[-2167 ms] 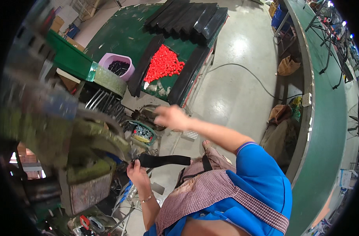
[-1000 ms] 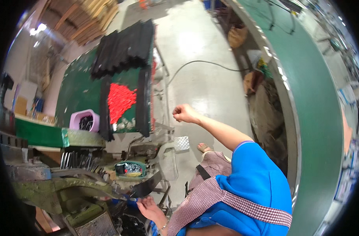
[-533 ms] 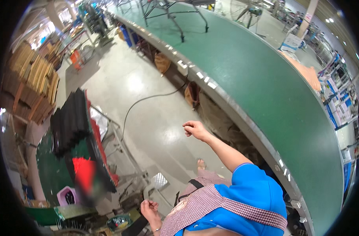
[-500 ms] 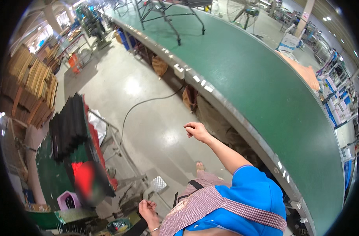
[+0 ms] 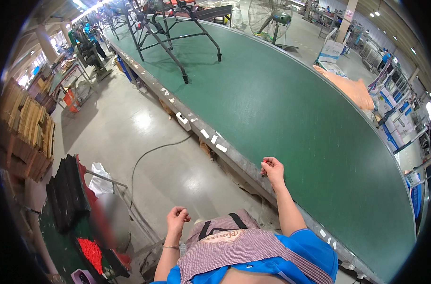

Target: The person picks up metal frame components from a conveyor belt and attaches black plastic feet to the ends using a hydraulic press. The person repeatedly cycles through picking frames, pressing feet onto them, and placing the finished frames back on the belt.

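Small red piece (image 5: 264, 161) sat clamped between the thumb and fingertips of the right hand (image 5: 274, 171), probably because its smallness suited a pinch. The right forearm (image 5: 290, 210) slanted forward over the near edge of the green-topped bench (image 5: 291, 118). Leftward, the left hand (image 5: 176, 218) was raised, fingers curled, whether closed on anything unclear. Near left lay a pile of red pieces (image 5: 91, 254), apparently heaped to stay gathered.

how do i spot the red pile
Find the dark green table at the picture's lower left. Near its lower end, below the long black pieces, lies the red pile. It's the only bright red heap there, amid black and green.
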